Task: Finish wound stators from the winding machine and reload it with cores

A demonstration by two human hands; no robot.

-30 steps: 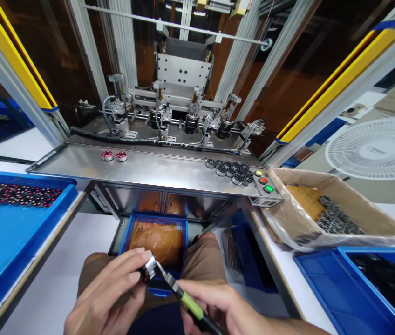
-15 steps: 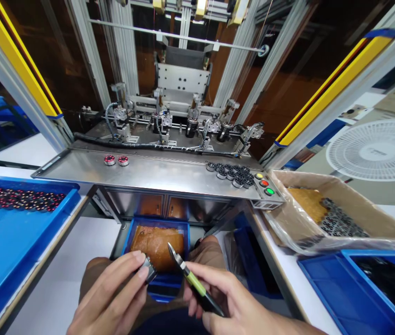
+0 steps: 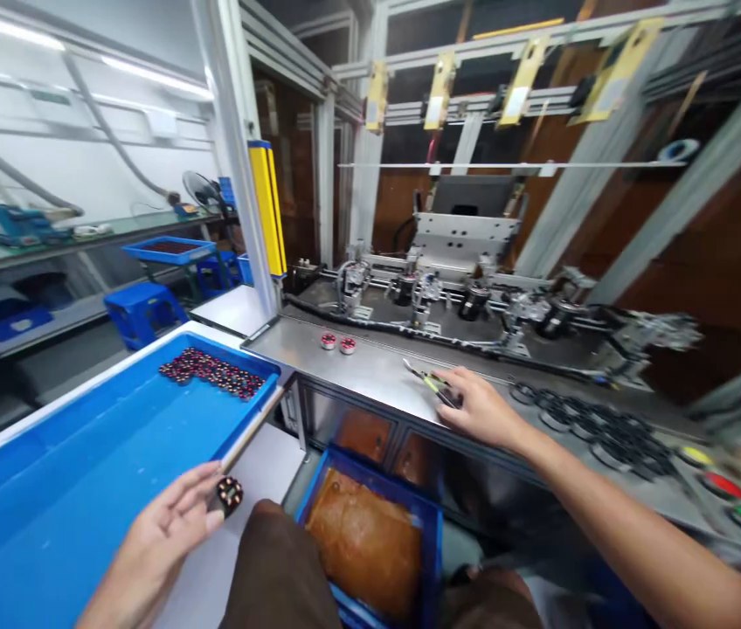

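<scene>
My left hand (image 3: 164,533) holds a small round wound coil part (image 3: 230,494) in its fingertips, just beside the near right corner of the big blue tray (image 3: 82,454). My right hand (image 3: 483,409) reaches out over the steel machine shelf (image 3: 370,367) and grips green-handled cutters (image 3: 432,384), whose tip lies on the shelf. Several finished red-and-black coils (image 3: 213,371) lie at the tray's far end. Two more coils (image 3: 337,342) stand on the shelf to the left of the cutters.
Several black ring parts (image 3: 597,424) are spread on the shelf to the right, near the yellow, red and green buttons (image 3: 728,485). A small blue bin with brown paper (image 3: 370,537) sits below the shelf by my knees. The winding machine heads (image 3: 468,301) stand behind the shelf.
My view has swung left. My hands have separated: the left has carried the coil toward the blue tray, and the right has taken the cutters up onto the steel shelf.
</scene>
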